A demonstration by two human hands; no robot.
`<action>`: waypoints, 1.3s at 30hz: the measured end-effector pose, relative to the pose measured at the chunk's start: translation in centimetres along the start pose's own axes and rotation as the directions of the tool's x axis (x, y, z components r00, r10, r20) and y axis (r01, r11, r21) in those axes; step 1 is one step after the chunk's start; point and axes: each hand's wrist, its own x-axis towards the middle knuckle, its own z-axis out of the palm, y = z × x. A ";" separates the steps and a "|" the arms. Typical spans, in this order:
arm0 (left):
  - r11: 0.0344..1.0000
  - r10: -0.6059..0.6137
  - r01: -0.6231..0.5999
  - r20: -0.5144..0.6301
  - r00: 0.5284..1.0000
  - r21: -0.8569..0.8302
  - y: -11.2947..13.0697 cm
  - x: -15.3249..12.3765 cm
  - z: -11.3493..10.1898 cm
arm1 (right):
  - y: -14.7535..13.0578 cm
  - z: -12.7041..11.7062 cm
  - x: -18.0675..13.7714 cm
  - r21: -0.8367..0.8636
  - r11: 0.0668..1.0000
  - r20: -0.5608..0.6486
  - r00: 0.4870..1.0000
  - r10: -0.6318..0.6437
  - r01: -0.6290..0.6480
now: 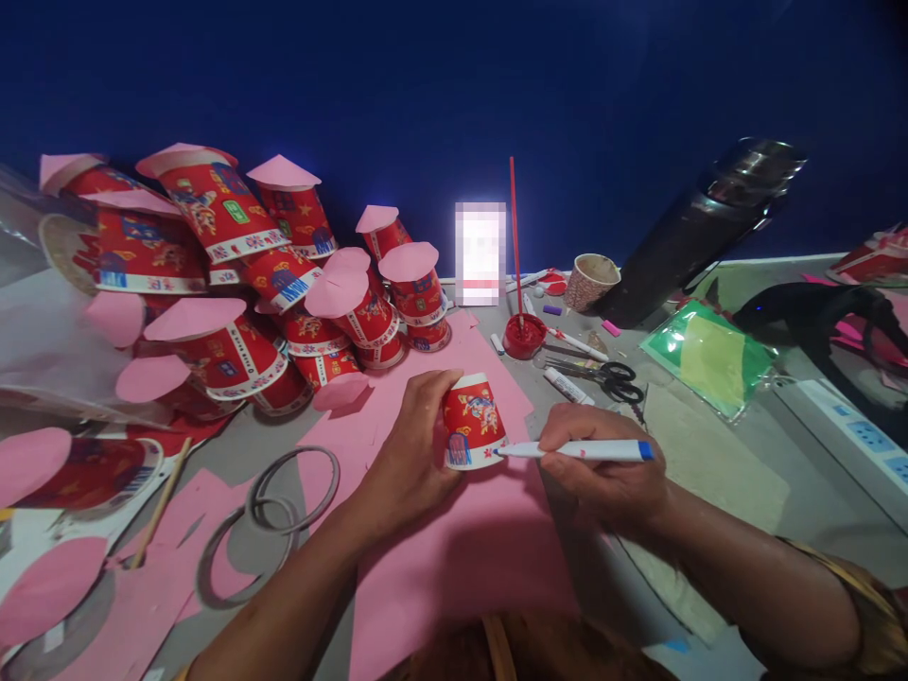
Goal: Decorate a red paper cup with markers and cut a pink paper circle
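My left hand (410,454) is closed round a red printed paper cup (472,420) that stands upside down on a pink paper sheet (454,549). My right hand (602,471) grips a white marker with a blue end (578,450). The marker's tip touches the cup's rim where it meets the paper. Both forearms reach in from the bottom edge.
A heap of red cups capped with pink paper discs (234,274) fills the left. Scissors (602,374), a red glue pot with a stick (523,333), a brown paper cup (590,280), a dark flask (699,232), a green packet (709,355) and a power strip (862,430) lie right. Two metal rings (284,492) and pink offcuts sit lower left.
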 end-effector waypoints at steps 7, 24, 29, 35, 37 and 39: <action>1.000 0.019 -0.019 0.013 1.000 0.009 0.1 0.0 -0.1 | 0.2 -0.2 -0.1 0.050 0.999 -0.005 1.000 0.018 -0.017; 0.999 0.029 -0.031 0.052 0.998 0.026 0.2 0.0 -0.1 | 0.1 -0.2 0.0 0.008 0.999 0.044 0.999 0.031 -0.032; 0.998 0.047 -0.048 0.059 0.997 0.027 0.3 0.0 -0.1 | 0.0 -0.2 0.0 0.002 1.000 0.046 0.999 0.028 -0.028; 0.999 0.043 -0.044 0.064 0.997 0.014 0.4 0.0 -0.1 | 0.0 -0.3 -0.2 0.021 0.999 0.033 0.999 0.031 -0.032; 0.999 0.037 -0.038 0.066 0.997 0.017 0.3 0.0 -0.1 | 0.1 -0.3 -0.3 0.017 0.999 0.035 0.999 0.040 -0.041; 0.999 0.025 -0.027 0.071 0.997 0.018 0.3 0.0 -0.1 | 0.1 -0.3 -0.4 0.018 0.999 0.037 0.998 0.042 -0.043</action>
